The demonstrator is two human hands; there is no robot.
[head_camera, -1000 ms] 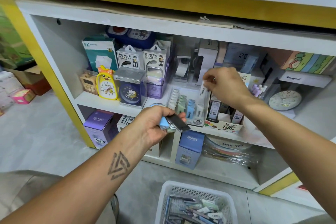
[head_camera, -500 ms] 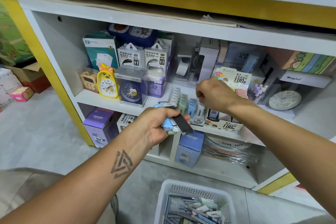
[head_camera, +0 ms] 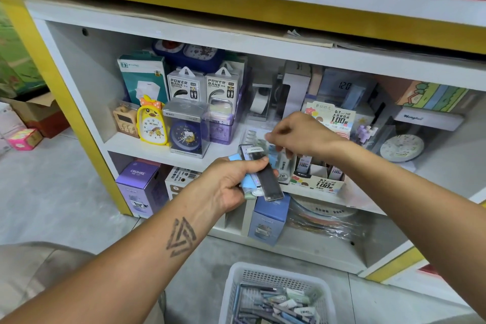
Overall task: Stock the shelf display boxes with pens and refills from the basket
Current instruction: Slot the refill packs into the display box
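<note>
**Restocking half done, basket far from empty**

Refills fill my left hand, which grips a fanned stack of slim cases in front of the middle shelf: a dark case on top, pale blue and white ones beneath, thumb clamped across them. Behind and just right of the stack, the clear 2B lead display box already holds rows of upright cases. My right hand hovers above that box with its fingers curled towards the thumb; whether they pinch a case I cannot tell, since the knuckles hide the tips. Further right, the cardboard 0.7 HB display box stands partly filled, with empty-looking slots at its front. Down on the floor, the white basket is heaped with pens and refill cases. By my reckoning the handful must go in first, then many more loads from the basket.
</note>
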